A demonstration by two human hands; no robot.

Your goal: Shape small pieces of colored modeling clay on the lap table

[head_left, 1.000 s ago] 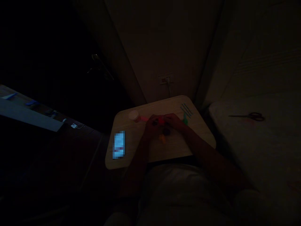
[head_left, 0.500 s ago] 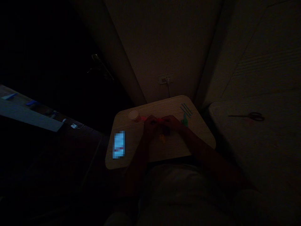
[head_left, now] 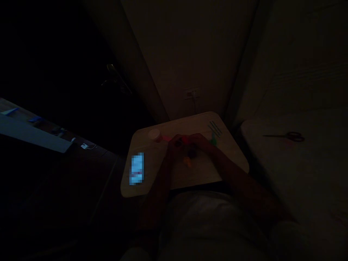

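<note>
The fingers of the left hand (head_left: 174, 145) and right hand (head_left: 200, 141) are drawn in narrow around a red piece (head_left: 185, 139) over the tabletop (head_left: 153, 163). From there, a pink strip (head_left: 166, 138) and a pale tub (head_left: 154, 135) sit at nine o'clock, a phone (head_left: 136, 169) at eight, a dark lump (head_left: 191, 153) and orange piece (head_left: 187, 161) near six, a green piece (head_left: 214, 140) at three, thin sticks (head_left: 215, 128) at two. Scissors (head_left: 295, 136) lie well apart, at three.

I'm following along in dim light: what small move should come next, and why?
Probably ease the right hand back slightly: it and the left hand meet around the red piece, hiding part of it, and the dimness makes their grip hard to check.
</note>
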